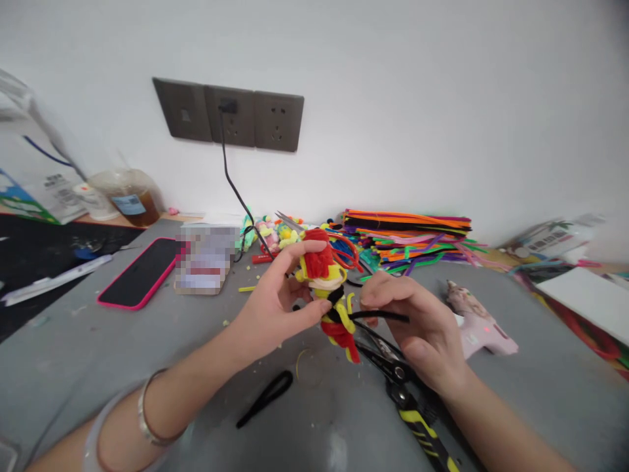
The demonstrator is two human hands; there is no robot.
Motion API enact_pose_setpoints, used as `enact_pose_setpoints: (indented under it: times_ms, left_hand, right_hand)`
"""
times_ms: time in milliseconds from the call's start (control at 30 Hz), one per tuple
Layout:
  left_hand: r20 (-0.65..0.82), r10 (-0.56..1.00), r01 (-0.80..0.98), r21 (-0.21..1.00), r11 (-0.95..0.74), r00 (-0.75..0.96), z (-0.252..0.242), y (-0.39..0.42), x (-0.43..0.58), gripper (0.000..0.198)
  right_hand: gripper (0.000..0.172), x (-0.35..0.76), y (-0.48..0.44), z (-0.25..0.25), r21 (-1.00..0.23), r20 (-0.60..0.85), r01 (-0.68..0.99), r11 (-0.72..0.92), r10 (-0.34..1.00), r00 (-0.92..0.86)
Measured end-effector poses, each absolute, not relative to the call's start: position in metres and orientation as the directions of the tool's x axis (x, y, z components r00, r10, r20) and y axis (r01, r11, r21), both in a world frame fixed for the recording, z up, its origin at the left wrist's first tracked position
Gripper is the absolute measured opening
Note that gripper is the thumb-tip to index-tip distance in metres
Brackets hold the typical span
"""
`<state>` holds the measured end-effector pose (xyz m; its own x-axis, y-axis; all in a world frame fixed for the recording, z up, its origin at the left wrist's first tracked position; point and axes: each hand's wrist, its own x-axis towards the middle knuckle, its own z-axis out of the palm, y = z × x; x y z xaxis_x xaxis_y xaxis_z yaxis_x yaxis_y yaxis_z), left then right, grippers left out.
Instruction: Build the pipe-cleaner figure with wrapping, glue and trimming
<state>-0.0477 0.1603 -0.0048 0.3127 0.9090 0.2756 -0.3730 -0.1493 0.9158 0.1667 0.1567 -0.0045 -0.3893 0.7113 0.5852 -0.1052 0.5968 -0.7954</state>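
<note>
My left hand [275,305] is closed around a small figure made of red, yellow and black pipe cleaners [317,262], held upright above the grey table. Its thumb presses on the black band at the figure's middle. A black pipe cleaner end [381,315] sticks out from the figure to the right. Around that end, my right hand [422,318] is curved with fingers and thumb apart, not visibly pinching it. Under the right hand lie black-and-yellow pliers [399,373]. A folded black pipe cleaner [265,398] rests on the table in front.
A bundle of colourful pipe cleaners [407,226] lies along the wall. A pink glue gun [486,331] sits at right. To the left are a phone in a pink case [142,272] and a drink cup [130,196]. A black cable [230,180] hangs from the wall socket.
</note>
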Motion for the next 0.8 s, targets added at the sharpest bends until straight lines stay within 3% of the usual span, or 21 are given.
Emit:
enact_pose_setpoints:
  times_ms: [200, 367, 567, 800]
  left_hand:
    - [0.328, 0.886, -0.382, 0.904, -0.194, 0.327, -0.007, 0.161, -0.05, 0.052]
    - [0.346, 0.865, -0.447, 0.879, -0.164, 0.363, -0.006, 0.161, -0.053, 0.053]
    - [0.206, 0.878, -0.498, 0.866, 0.041, 0.431, 0.004, 0.16, -0.056, 0.054]
    - [0.085, 0.889, -0.495, 0.852, 0.17, 0.451, 0.0, 0.162, -0.063, 0.068]
  right_hand:
    - [0.005, 0.164, 0.157, -0.001, -0.784, 0.603, -0.041, 0.619, 0.745, -0.285]
    - [0.004, 0.163, 0.157, -0.002, -0.775, 0.618, -0.055, 0.63, 0.737, -0.273]
    - [0.011, 0.163, 0.157, -0.001, -0.794, 0.588, -0.003, 0.607, 0.768, -0.253]
    - [0.009, 0.162, 0.159, -0.002, -0.782, 0.606, -0.018, 0.624, 0.753, -0.257]
